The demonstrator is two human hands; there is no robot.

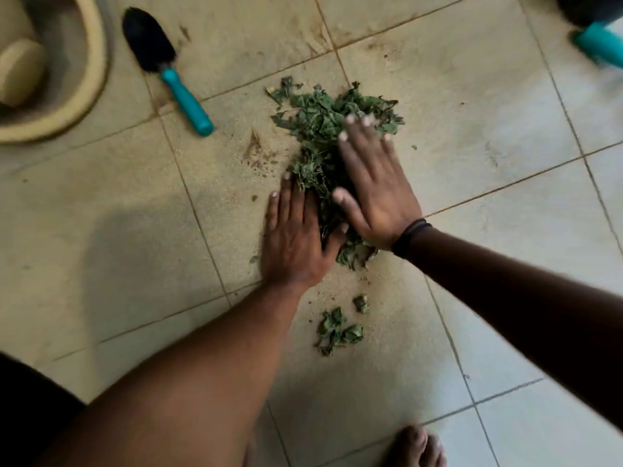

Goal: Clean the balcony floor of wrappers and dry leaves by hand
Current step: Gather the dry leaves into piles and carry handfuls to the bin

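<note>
A heap of dry green leaves (320,119) lies on the beige tiled floor (455,112) in the middle of the view. My left hand (296,237) lies flat on the floor against the heap's left side, fingers straight. My right hand (374,183) presses flat on the heap from the right, fingers spread over the leaves, a dark band on its wrist. The heap sits squeezed between both palms. A few loose leaf scraps (337,330) lie on the tile nearer to me, below the hands. No wrappers are visible.
A garden trowel (168,69) with a black blade and teal handle lies at upper left. A large beige pot (67,79) fills the top left corner. A teal-handled object (596,42) shows at top right. My bare foot (414,446) stands at the bottom edge. Soil grit dusts the tiles.
</note>
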